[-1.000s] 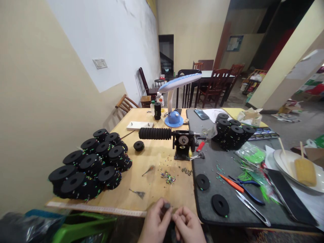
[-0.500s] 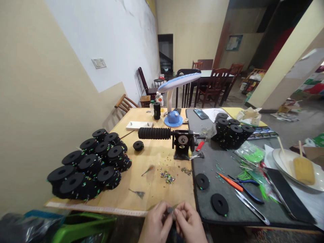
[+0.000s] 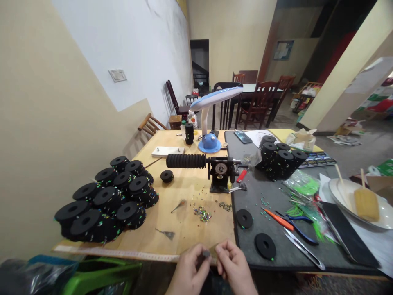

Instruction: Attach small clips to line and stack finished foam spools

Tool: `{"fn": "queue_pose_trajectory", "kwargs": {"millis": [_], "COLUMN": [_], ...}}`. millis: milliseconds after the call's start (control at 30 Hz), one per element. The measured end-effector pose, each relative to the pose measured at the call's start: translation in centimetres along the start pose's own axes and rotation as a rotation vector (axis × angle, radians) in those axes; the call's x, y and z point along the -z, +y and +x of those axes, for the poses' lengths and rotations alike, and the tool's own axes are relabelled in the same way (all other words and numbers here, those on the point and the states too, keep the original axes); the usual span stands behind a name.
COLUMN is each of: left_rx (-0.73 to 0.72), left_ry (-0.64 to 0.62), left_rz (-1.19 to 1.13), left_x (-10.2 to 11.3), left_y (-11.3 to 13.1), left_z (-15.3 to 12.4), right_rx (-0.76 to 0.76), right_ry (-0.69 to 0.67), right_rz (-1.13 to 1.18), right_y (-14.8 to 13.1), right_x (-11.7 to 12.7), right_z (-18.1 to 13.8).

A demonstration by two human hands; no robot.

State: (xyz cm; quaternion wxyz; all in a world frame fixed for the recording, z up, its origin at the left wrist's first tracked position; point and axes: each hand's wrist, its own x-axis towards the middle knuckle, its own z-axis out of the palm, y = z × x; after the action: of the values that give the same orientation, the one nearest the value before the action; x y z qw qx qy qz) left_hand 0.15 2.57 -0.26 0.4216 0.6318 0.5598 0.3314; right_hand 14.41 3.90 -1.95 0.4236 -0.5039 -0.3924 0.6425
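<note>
At the table's front edge, my left hand pinches a small dark grey piece between thumb and forefinger; its kind is too small to make out. Just to the right, my right hand has its fingertips pressed together, and whatever they hold, if anything, does not show. Beyond the hands lies a scatter of small coloured beads. Two black foam rings rest on the grey mat at the right. A black winding machine stands farther back, with a row of black foam rings on its shaft.
Stacks of black foam spools fill the left side, and more spools stand at the back right. Tweezers, blue-handled pliers and an orange-handled tool lie on the mat. A blue lamp and a plate stand farther off.
My right hand has drawn apart to the right from my left hand. The left hand keeps its pinch on the small grey piece. The view has shifted slightly.
</note>
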Motion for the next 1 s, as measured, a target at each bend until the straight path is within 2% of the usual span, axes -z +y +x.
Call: {"fn": "queue_pose_trajectory", "kwargs": {"millis": [267,467,600,733,800,1000], "left_rx": [0.126,0.259,0.262,0.183,0.141,0.155], "left_ry": [-0.029,-0.078,-0.104,-0.007,0.004,-0.004], "left_rz": [-0.375,-0.519,-0.48,-0.371,-0.34,-0.237], "left_x": [-0.3,0.0,-0.2,-0.5,-0.5,0.3], "left_y": [0.1,1.0,0.8,0.4,0.3,0.9], "left_z": [-0.1,0.5,0.7,0.7,0.7,0.9], "right_rx": [0.034,0.059,0.07,0.074,0.083,0.099], "right_ry": [-0.012,-0.009,0.004,-0.016,-0.037,-0.11], "right_rz": [0.007,0.006,-0.018,-0.038,-0.049,-0.094], "right_y": [-0.5,-0.4,-0.3,-0.3,-0.3,-0.8], "right_x": [0.1,0.1,0.2,0.0,0.0,0.3], "right_z": [-0.1,-0.1,-0.1,-0.3,-0.4,0.0]}}
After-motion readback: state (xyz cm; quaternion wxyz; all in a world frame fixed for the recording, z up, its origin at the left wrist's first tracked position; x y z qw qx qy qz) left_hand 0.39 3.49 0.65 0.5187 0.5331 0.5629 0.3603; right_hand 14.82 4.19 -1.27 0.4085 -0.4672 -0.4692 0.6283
